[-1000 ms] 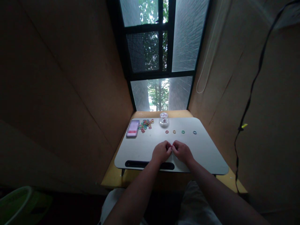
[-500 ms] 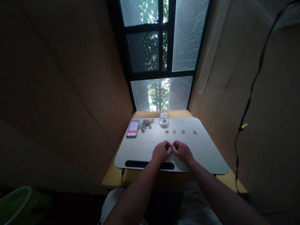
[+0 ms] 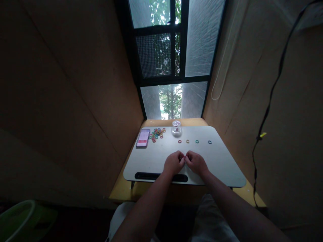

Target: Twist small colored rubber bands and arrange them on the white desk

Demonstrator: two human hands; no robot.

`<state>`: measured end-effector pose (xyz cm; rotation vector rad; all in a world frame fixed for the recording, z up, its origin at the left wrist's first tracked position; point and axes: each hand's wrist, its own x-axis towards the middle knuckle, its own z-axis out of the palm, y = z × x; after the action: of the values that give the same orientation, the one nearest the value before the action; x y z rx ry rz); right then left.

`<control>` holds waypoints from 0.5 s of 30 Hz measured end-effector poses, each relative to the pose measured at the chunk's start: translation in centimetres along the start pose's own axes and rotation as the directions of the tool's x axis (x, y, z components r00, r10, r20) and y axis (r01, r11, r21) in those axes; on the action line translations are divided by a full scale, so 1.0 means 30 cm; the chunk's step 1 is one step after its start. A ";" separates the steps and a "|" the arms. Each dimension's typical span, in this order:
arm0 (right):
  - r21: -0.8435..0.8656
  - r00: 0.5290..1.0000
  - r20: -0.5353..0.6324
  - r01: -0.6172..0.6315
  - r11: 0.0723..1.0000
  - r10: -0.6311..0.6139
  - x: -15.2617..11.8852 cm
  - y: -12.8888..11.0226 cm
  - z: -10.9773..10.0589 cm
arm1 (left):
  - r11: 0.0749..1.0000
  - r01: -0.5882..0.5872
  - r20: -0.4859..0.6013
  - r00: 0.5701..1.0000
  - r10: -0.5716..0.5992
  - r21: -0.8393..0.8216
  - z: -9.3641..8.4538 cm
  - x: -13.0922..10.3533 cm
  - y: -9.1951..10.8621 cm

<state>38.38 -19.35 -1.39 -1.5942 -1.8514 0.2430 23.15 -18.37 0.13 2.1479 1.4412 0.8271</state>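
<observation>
Walls [image 3: 83, 101]: while they stand brown and dim on both sides, daylight comes in between them.
Window [image 3: 194, 97]: dark-framed, straight ahead, with trees beyond the glass.
Table [image 3: 117, 193]: yellow, under the board, showing along its near and far edges.
Board [image 3: 148, 159]: white, round-cornered, raised on short dark legs.
Tub [image 3: 45, 215]: green, at the lower left, well apart from the board and partly out of view.
Cable [image 3: 280, 65]: black, hanging at the right, with a yellow tag [image 3: 263, 135] on it.
Left hand [image 3: 174, 162]: over the near middle of the board, fingers curled in, tips drawn up to the right hand's; whether it grasps anything I cannot tell.
Right hand [image 3: 196, 163]: mirrors it, fingers bent; its grasp is likewise too small to tell.
Slot [image 3: 148, 176]: black, along the board's near edge, partly covered by the left forearm.
Phone [image 3: 143, 138]: at the board's far left, its screen blurred.
Jar [image 3: 176, 130]: clear, upright near the far edge.
Pile [image 3: 157, 133]: many-coloured rings, just beside the phone.
Row: beyond the hands, left to right, a red ring [image 3: 179, 141], a yellow ring [image 3: 187, 141], a green ring [image 3: 197, 142] and a blue ring [image 3: 209, 142], all apart.
</observation>
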 end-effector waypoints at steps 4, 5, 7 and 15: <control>-0.001 1.000 0.007 -0.003 1.000 0.003 -0.001 -0.003 -0.003 | 1.000 -0.010 0.001 1.000 0.010 0.001 0.000 0.001 -0.001; -0.002 1.000 0.010 -0.007 1.000 0.007 -0.001 -0.004 -0.003 | 1.000 -0.016 0.002 1.000 0.016 -0.001 0.000 0.002 -0.001; -0.003 1.000 0.014 -0.013 1.000 0.013 -0.001 -0.005 -0.004 | 1.000 -0.023 0.005 1.000 0.023 -0.003 -0.001 0.002 0.000; -0.004 1.000 0.019 -0.003 1.000 0.003 -0.001 -0.004 -0.006 | 1.000 -0.028 0.011 1.000 0.028 0.001 -0.003 0.005 0.003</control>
<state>38.38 -19.45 -1.18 -1.6027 -1.8653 0.2568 23.19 -18.27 0.29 2.1753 1.4097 0.8235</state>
